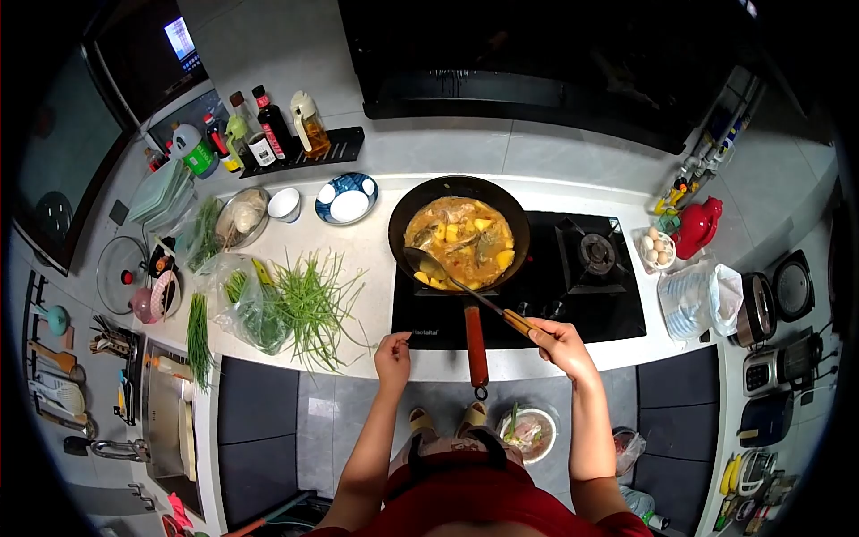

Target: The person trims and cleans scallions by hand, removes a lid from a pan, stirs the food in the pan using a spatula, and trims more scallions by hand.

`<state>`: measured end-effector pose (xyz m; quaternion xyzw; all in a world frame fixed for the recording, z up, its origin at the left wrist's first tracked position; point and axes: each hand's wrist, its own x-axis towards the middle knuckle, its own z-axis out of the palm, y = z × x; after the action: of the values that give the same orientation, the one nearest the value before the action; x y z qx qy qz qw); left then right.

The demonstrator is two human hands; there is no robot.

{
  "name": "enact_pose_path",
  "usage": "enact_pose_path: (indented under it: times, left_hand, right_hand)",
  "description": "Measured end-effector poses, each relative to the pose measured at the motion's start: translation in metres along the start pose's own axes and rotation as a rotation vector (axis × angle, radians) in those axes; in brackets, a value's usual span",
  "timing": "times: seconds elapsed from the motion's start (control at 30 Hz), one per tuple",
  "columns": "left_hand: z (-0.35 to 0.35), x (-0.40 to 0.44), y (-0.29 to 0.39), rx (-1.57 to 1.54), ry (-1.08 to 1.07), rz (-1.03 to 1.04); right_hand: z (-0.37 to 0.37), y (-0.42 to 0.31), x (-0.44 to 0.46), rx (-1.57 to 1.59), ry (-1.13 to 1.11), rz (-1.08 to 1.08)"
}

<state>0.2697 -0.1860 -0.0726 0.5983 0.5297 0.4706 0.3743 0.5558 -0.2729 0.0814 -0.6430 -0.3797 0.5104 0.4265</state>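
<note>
My right hand [559, 345] is wrapped round the wooden handle of a wok spatula [483, 300], which slants down to the left. Its dark, rounded metal head rests at the left side of the wok [398, 228], partly in the food. In the wok is a brown-yellow stew [456, 237] with yellow chunks and what look like pieces of fish. The wok's reddish handle [476, 345] points toward me, untouched. My left hand [392, 360] is loosely closed at the counter's front edge, left of that handle, with nothing visible in it.
Loose green chives [313, 309] and a plastic bag of greens [250, 313] lie left of the stove [582, 313]. Bowls and a bottle rack [335, 148] stand behind. Eggs [658, 249], a red container [698, 228] and a bag sit right. A bin [552, 430] is by my feet.
</note>
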Motion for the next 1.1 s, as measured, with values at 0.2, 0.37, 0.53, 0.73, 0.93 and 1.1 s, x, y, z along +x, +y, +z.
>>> enact_pose_path:
  times: [0.2, 0.37, 0.53, 0.73, 0.93, 1.1]
  left_hand:
    - [0.000, 0.002, 0.002, -0.029, 0.046, 0.064]
    - [-0.002, 0.001, -0.001, 0.011, 0.013, 0.045]
    - [0.000, 0.001, -0.004, 0.031, 0.009, 0.033]
    - [0.002, 0.003, 0.003, 0.015, 0.016, 0.037]
    - [0.002, 0.005, 0.009, 0.030, 0.001, 0.040]
    - [0.002, 0.005, 0.006, 0.033, 0.002, 0.037]
  right_hand:
    - [0.001, 0.000, -0.002, 0.064, 0.003, 0.008]
    - [0.002, 0.001, -0.005, 0.128, 0.018, 0.085]
    - [0.000, 0.007, -0.005, 0.168, 0.012, 0.108]
    - [-0.001, 0.005, -0.007, 0.139, -0.004, 0.100]
    - [0.001, 0.007, -0.007, 0.105, 0.022, 0.064]
    - [-0.001, 0.012, -0.004, 0.079, 0.021, 0.052]
